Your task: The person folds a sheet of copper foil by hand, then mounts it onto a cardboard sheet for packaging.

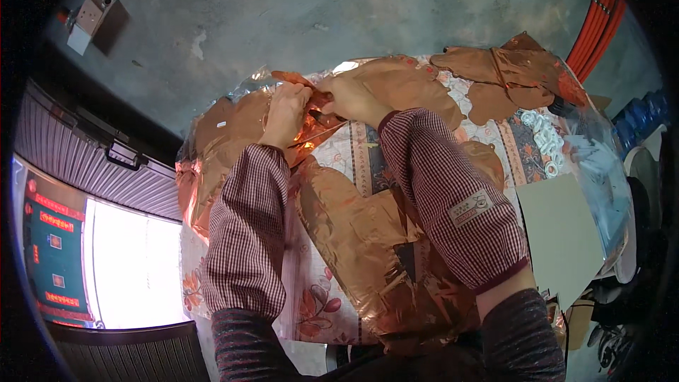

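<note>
Toward the far left of the table, my left hand (286, 112) and my right hand (350, 100) are close together, fingers closed on a shiny copper-coloured foil balloon (311, 131). It is flat and crumpled. A pointed end of it sticks up beyond my left fingers; my hands hide part of it. Another flat foil balloon (346, 219) lies between my forearms, reaching down to the near table edge. More foil lies left of my left hand, and a flat foil balloon (403, 85) is spread just beyond my right hand.
A flower-patterned tablecloth (311, 311) covers the table. Folded foil balloons (502, 71) lie at the far right, near white ribbon coils (541, 138), clear plastic bags (601, 177) and a beige board (559, 233). Orange pipes (600, 25) stand by the grey wall. A rolling shutter (99, 141) is at left.
</note>
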Demonstrator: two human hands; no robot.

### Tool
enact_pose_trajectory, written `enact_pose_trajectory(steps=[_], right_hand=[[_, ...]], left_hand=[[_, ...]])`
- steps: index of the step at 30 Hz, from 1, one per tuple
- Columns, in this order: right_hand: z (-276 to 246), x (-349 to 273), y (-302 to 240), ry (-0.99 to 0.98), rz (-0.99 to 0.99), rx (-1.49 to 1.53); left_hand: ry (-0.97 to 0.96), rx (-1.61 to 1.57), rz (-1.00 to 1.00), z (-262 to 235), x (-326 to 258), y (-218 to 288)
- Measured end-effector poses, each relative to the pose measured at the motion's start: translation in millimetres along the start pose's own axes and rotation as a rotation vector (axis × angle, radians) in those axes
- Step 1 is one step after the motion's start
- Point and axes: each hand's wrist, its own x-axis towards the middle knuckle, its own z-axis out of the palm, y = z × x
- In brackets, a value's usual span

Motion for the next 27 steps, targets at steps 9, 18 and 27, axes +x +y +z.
enact_pose_trajectory(steps=[9,18,27], right_hand=[[-6,-19,-17,-0.048,-0.082,-0.295],[13,-4,14,0.314,-0.011,-0.201],[2,-6,29,0.262,-0.077,-0.077]], left_hand=[[-0.028,-0.029,-0.005,-1,-5,-9],[-0.036,-0.214,-0.198,4,-23,-9],[-0.047,-0.271,-0.158,-1,-25,-7]])
